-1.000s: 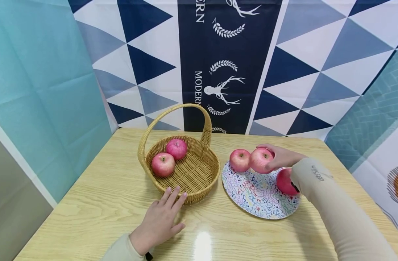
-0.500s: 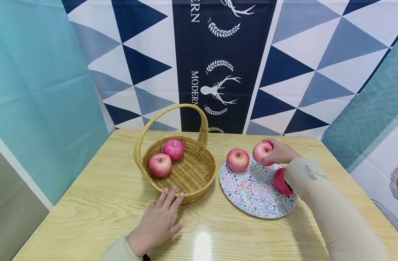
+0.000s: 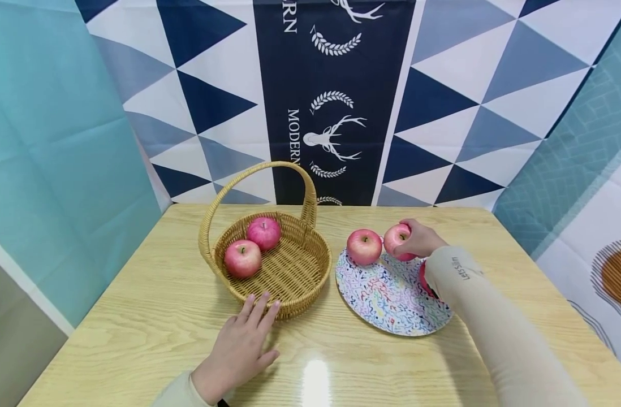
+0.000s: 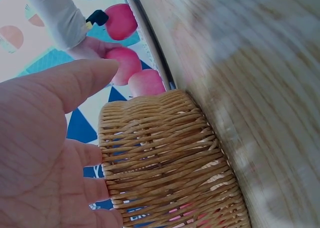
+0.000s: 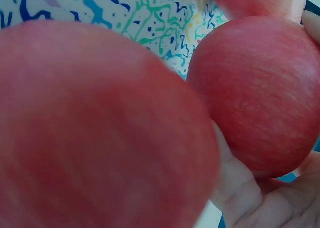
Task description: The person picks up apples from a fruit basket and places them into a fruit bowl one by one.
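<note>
My right hand (image 3: 423,239) grips a pink-red apple (image 3: 396,237) at the far side of a round, squiggle-patterned plate (image 3: 387,308). In the right wrist view, thumb and fingers curve round this apple (image 5: 255,93). A second apple (image 3: 364,247) sits on the plate just left of it, and a third apple (image 3: 423,277) is partly hidden by the right sleeve. My left hand (image 3: 239,350) lies with spread fingers, fingertips at the near rim of a wicker basket (image 3: 292,274). Inside the basket are two apples, one lighter (image 3: 242,259) and one darker pink (image 3: 263,233).
The basket's tall handle (image 3: 310,198) arches over its back. A light wooden table (image 3: 137,316) carries everything, with a patterned cloth (image 3: 214,73) hanging behind its far edge. Teal cloth (image 3: 56,141) hangs on the left.
My right hand has carried its apple back toward the plate's far edge, then slightly down. The left hand keeps its place at the basket. The head view has turned slightly right.
</note>
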A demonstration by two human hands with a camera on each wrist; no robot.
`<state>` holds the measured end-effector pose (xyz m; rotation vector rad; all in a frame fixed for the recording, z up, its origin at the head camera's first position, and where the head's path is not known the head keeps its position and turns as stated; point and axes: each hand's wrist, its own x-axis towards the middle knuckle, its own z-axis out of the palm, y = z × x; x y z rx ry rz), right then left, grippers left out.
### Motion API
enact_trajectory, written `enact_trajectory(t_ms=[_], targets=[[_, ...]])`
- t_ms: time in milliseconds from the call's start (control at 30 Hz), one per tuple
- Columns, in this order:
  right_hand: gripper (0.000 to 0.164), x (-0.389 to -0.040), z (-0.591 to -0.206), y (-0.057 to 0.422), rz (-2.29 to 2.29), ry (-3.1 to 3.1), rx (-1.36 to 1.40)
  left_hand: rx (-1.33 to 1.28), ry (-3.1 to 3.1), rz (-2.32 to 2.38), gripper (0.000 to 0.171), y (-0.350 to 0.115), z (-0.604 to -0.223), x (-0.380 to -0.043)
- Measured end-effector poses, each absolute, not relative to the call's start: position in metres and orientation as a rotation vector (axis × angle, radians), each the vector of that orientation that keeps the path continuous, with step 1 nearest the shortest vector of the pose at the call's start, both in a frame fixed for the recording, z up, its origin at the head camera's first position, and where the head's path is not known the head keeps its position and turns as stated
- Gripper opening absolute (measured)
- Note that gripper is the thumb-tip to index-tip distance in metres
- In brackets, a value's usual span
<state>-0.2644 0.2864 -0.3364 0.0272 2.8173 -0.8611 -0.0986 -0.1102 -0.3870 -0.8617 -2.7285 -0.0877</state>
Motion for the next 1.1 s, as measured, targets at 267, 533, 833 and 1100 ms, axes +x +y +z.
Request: enact_trajectory(t_ms=[267,533,833,1100], targets=[[0.099,-0.264,-0.337,0.276,-0.910,2.722,0.196,-0.851,-2.692,-0.063,0.079,-0.111,-0.387,-0.097],[0.100,-0.270,-0.341,0.272,-0.789,2.724,0.237,-0.845,-2.697,-0.043,0.080,-0.111,-0.387,-0.096],[0.090,-0.275,-0.338,0.273,-0.803,2.676,0.270,-0.852,-2.731,-0.062,0.080,-0.110,-0.387,-0.095],[0.089,-0.273,-0.333,0.275,-0.847,2.621,0.243,-0.855,-2.732,-0.085,0.080,-0.109,-0.387,-0.097]])
